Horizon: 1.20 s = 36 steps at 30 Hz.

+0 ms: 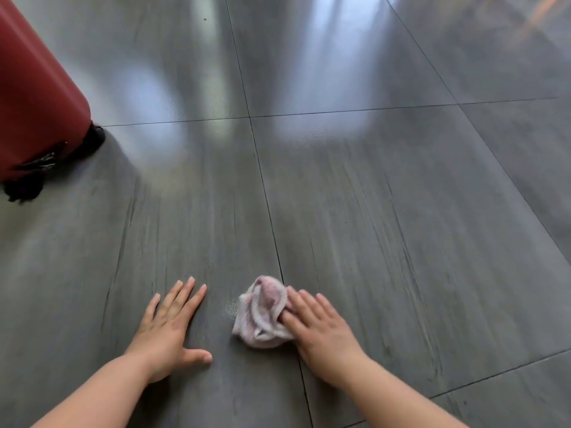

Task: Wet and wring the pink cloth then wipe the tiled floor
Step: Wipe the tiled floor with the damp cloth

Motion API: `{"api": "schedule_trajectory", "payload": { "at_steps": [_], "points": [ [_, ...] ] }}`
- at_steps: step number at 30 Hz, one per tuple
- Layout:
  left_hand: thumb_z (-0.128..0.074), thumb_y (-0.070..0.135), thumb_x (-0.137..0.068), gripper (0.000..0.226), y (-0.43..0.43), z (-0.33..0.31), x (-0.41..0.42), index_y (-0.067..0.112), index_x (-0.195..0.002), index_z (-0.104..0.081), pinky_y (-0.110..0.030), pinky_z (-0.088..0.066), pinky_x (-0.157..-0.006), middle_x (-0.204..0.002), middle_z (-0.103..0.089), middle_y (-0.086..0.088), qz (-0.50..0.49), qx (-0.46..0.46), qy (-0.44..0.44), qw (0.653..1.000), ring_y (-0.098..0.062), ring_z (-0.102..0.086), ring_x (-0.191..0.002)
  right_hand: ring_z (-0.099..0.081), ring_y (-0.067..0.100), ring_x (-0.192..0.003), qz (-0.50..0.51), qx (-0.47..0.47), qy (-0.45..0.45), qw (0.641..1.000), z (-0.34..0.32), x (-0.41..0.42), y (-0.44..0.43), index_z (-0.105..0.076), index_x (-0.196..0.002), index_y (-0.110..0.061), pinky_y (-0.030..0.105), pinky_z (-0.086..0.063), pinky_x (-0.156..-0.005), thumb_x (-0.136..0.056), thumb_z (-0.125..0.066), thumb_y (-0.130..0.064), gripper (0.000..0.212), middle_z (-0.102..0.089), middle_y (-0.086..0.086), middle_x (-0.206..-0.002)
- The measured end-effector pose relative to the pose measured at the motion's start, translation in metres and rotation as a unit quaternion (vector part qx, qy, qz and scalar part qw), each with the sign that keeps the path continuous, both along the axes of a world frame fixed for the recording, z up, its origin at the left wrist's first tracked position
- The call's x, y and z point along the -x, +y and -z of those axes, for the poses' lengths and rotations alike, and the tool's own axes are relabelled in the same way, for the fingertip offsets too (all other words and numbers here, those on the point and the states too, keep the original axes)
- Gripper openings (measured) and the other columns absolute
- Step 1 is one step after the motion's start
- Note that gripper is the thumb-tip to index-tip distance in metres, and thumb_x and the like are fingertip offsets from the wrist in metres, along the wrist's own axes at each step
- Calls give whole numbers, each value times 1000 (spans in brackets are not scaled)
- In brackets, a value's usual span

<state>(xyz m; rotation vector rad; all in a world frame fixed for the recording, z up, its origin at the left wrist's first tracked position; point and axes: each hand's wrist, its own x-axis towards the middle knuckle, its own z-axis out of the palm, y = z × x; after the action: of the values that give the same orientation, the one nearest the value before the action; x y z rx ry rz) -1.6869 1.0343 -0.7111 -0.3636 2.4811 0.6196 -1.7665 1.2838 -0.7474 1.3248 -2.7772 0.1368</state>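
The pink cloth (261,313) lies bunched up on the grey tiled floor (386,227), just left of a grout line. My right hand (321,332) presses down on the cloth's right side, fingers spread over it and partly tucked into its folds. My left hand (168,327) rests flat on the floor to the left of the cloth, fingers apart, holding nothing. A small wet sheen shows on the tile beside the cloth's left edge.
A dark red suitcase (34,97) on black wheels (92,139) stands at the far left. Large glossy grey tiles with thin dark grout lines stretch ahead and to the right, with light reflections at the top.
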Motion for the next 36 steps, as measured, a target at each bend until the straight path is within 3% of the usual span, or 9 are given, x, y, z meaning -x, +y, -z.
{"api": "schedule_trajectory", "payload": {
  "at_steps": [4,8,13,17,20,24,29,33,36],
  "points": [
    [-25,76,-26,131,0,0,0,1,-120,26,-6,43,-74,-131,34,13,0,-8,7,1000,-1,28,-126,-70,32,-89,210,-60,-94,971,-7,33,43,-50,-102,-19,38,-51,-84,-64,-35,-28,42,-68,16,-110],
    [-24,77,-27,131,0,-1,0,0,-120,27,-7,44,-73,-130,36,13,6,1,-5,1000,-1,29,-126,-61,40,-96,286,-41,-126,949,-12,-1,58,-49,-101,-13,44,-57,-67,-61,-33,-25,44,-57,26,-118],
    [-20,77,-26,132,0,0,0,-3,-118,29,-9,46,-69,-128,39,9,19,23,-22,999,-1,31,-124,-6,25,-144,53,7,-7,999,8,-60,19,-46,-101,-23,29,-6,-115,-98,-15,-17,31,8,12,-156],
    [-52,75,-54,131,4,-3,0,0,-125,28,-11,45,-77,-129,39,7,25,45,-35,998,-1,30,-123,-62,25,-106,-13,-39,-30,999,-2,-34,-21,-44,-104,-23,39,-21,-106,-72,-37,-24,32,-44,17,-137],
    [-61,56,-72,115,8,-9,0,13,-139,23,-28,21,-112,-132,36,11,18,60,-30,998,1,27,-123,-71,21,-89,22,-107,-128,986,-15,-5,-34,-41,-99,-25,39,-53,-78,-50,-59,-39,54,-69,5,-111],
    [-59,47,-79,99,10,-22,1,24,-143,13,-30,3,-118,-153,21,5,28,70,-42,996,-8,16,-141,-71,23,-76,99,-133,-159,973,-29,19,-14,-40,-93,-24,27,-52,-48,-53,-47,-20,42,-73,9,-103],
    [-52,43,-86,70,16,-27,-4,26,-143,-15,-29,-14,-117,-157,3,4,-31,39,-44,998,-13,-2,-145,-32,26,-128,218,-66,-263,937,-51,27,16,-34,-134,-19,30,-36,-99,-86,-46,-7,51,-23,7,-149],
    [-58,33,-85,43,25,-32,-2,20,-126,-50,-26,-33,-107,-139,-46,-1,-171,-84,-30,981,-14,-45,-125,-36,23,-127,258,128,-329,899,-65,22,25,-45,-131,-13,19,-26,-98,-84,-46,-1,49,-36,4,-143],
    [-55,34,-88,17,53,-57,15,23,-99,-60,-23,-42,-80,-114,-61,-1,-313,-291,-36,903,-11,-57,-95,-39,22,-124,214,243,-310,894,-80,13,12,-52,-126,-12,10,-20,-93,-75,-44,-13,51,-40,2,-139]
  ]
}}
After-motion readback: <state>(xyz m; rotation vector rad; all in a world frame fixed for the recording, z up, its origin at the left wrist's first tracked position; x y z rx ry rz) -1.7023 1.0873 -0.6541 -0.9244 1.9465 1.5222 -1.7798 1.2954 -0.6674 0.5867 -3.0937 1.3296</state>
